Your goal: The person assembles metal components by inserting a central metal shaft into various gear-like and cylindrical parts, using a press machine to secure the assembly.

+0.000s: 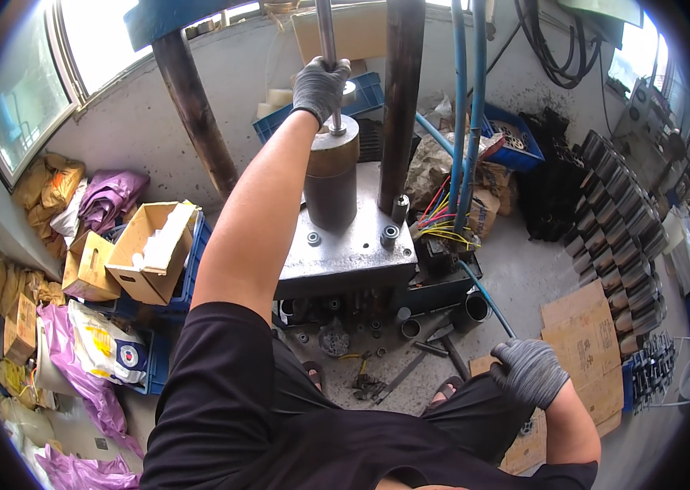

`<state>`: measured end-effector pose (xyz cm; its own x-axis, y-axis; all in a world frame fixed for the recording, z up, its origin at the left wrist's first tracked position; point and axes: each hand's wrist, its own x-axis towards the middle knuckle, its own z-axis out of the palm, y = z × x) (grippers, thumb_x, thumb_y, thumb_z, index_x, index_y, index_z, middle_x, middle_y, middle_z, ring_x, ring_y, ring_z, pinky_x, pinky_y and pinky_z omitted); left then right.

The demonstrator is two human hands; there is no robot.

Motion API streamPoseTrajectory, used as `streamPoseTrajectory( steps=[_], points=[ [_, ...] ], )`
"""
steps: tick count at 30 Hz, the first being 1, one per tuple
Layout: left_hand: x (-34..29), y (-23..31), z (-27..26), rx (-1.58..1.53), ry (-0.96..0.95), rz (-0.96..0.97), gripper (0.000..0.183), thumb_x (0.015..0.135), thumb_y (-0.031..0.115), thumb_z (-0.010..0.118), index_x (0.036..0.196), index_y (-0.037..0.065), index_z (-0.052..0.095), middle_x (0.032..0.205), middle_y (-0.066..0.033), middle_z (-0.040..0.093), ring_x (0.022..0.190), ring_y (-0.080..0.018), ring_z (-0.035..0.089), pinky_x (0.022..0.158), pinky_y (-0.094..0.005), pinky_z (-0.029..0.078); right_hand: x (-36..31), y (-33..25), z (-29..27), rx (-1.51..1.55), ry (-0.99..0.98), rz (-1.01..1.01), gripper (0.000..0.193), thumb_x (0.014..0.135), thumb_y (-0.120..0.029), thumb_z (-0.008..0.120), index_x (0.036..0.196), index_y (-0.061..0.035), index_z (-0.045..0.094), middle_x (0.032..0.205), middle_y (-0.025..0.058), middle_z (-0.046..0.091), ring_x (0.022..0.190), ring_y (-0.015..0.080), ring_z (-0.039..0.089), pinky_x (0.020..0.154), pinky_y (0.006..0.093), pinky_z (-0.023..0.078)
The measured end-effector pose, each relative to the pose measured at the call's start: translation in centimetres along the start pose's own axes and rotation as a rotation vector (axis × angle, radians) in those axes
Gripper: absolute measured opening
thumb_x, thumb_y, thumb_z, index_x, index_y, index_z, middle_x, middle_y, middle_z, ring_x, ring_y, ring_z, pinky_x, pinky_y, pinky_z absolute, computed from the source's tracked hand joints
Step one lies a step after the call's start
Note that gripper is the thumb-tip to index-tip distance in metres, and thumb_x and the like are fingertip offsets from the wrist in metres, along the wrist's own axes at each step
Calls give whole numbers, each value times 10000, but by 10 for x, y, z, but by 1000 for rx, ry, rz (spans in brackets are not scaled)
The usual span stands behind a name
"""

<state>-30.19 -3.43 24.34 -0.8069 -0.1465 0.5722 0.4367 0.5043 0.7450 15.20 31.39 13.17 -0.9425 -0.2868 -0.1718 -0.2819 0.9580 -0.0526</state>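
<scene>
— What does the left hand (320, 86) hold?
— It is closed around a smooth metal rod (326, 33), which stands upright above the dull steel cylinder (331, 181).
— And the right hand (528, 371)?
— Its knit glove grips a thin blue lever (488, 298), slanting up toward the cylinder's flat base plate (349, 253).

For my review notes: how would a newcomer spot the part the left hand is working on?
Find the grey steel press plate between two rusty columns. On it stands a dark metal cylinder, the tallest thing there, with a thin shiny rod above it gripped by the gloved left hand.
</scene>
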Motion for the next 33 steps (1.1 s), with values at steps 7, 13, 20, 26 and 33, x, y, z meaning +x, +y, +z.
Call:
streamPoseTrajectory(
  steps=[7, 13, 20, 26, 33],
  points=[
    [-4, 1, -3, 31, 3, 22, 447, 979, 476, 659, 1072, 49, 754, 932, -151, 792, 922, -311, 766, 923, -418, 578, 10, 4, -13, 93, 186, -13, 263, 931, -284, 666, 1061, -60, 711, 919, 178, 714, 848, 396, 707, 789, 496, 571],
    [0, -2, 2, 42, -3, 9, 466, 970, 495, 647, 1074, 54, 755, 942, -158, 791, 941, -323, 762, 942, -434, 574, 4, 10, -4, -43, -136, 11, 231, 898, -230, 701, 1058, -64, 709, 911, 175, 711, 847, 399, 700, 774, 491, 569],
    [-5, -1, -2, 37, -1, 11, 446, 992, 486, 632, 1081, 69, 766, 953, -145, 798, 948, -323, 764, 955, -428, 575, 83, 28, -74, -80, 964, -231, 242, 905, -69, 717, 1140, -35, 665, 945, 206, 684, 864, 402, 686, 778, 475, 563],
    [-5, 8, 3, 61, 34, 58, 462, 998, 455, 676, 1014, 0, 756, 841, -136, 784, 803, -225, 763, 793, -374, 595, 155, 52, -125, 197, 1072, -167, 312, 963, -77, 708, 1270, -28, 679, 1012, 163, 720, 866, 270, 734, 803, 377, 616],
    [4, -8, -1, 40, -3, 3, 458, 977, 494, 636, 1055, 65, 778, 931, -141, 800, 941, -309, 769, 971, -419, 572, 120, 39, -108, 24, 896, -164, 345, 956, -114, 702, 1284, -21, 650, 1003, 170, 694, 844, 318, 724, 776, 406, 614]
  ],
)
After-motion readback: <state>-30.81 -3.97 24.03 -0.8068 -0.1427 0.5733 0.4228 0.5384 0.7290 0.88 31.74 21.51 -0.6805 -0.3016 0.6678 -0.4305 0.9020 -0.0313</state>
